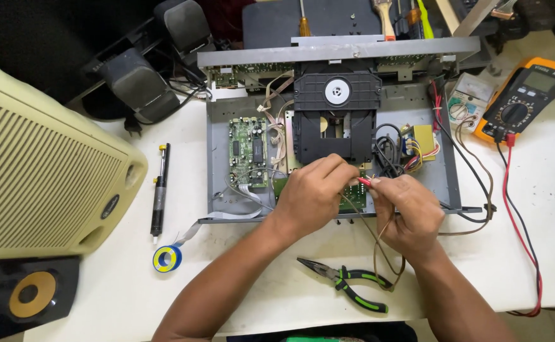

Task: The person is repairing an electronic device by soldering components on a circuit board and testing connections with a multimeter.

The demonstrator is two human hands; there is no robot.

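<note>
A person's two hands meet over an opened disc player [227, 209] on a white tabletop [271, 278], its cover off and its insides exposed. The left hand [312, 196] has its fingers pinched together on the tip of a red probe [365, 182], and the right hand [407, 212] is closed on the same probe just beside it, with thin brown wires [379, 250] trailing down from the hands toward the tabletop edge. Both grips sit low over a small green board at the front of the player, just below the black disc tray [336, 117]; the exact contact point is hidden by the fingers.

A larger green circuit board [248, 151] lies to the left inside the case, and a yellow transformer [420, 140] to the right. An orange meter [524, 98] rests at the far right, with red and black leads running from it toward the player. Green-handled pliers [347, 282] lie unused near the person, and a black suction pump [159, 190] and a roll of blue and yellow tape [166, 258] sit to the left beside a cream speaker grille [43, 171].

The player is already opened and the meter set out; the boards remain in place and the case is still uncovered, so the work appears to be midway, at the checking stage.
</note>
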